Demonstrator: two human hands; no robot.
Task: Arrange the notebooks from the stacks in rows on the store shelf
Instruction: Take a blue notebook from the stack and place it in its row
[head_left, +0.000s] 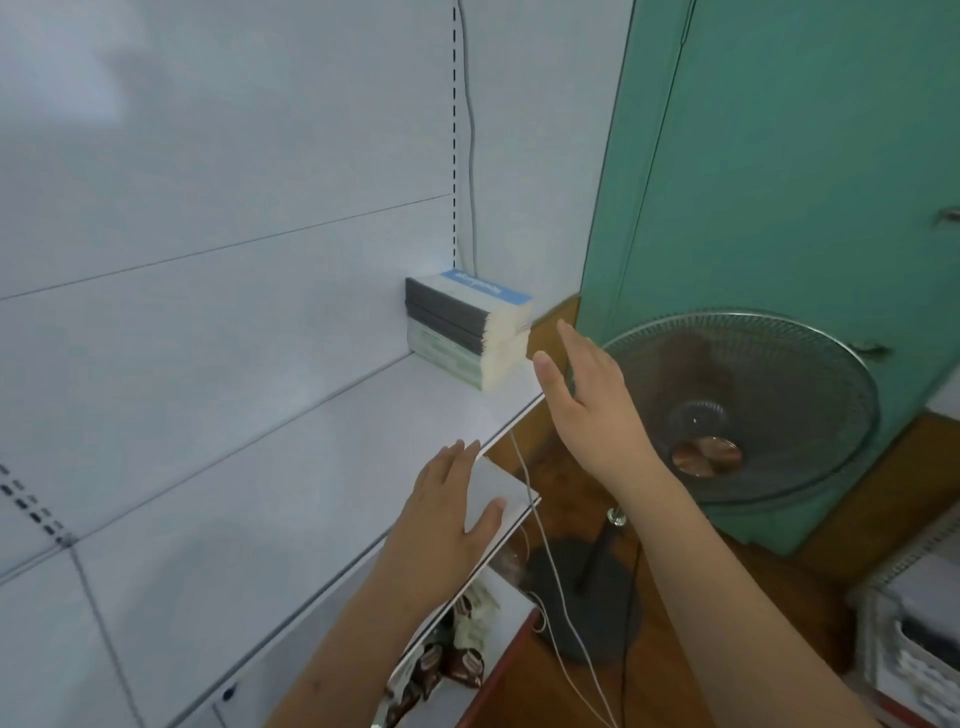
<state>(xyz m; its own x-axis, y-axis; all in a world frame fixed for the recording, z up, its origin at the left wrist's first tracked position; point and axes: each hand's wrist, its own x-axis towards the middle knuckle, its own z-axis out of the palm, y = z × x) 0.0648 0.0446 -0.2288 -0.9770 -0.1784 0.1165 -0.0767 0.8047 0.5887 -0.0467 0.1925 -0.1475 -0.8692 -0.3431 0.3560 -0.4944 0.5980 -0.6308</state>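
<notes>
A stack of notebooks (465, 325) lies on the white store shelf (291, 467) at its far right end, against the back panel; the top cover is white with a blue band and the spines are dark. My right hand (587, 395) hovers just right of the stack, off the shelf's front edge, fingers straight and holding nothing. My left hand (447, 514) rests flat on the shelf near its front edge, fingers relaxed, empty.
A standing fan (743, 405) stands right of the shelf on a wooden floor, before a green door (779, 182). A white cable (550, 561) hangs past the shelf edge. Packets (457, 649) sit on a lower shelf. A white basket (914, 634) is at the lower right.
</notes>
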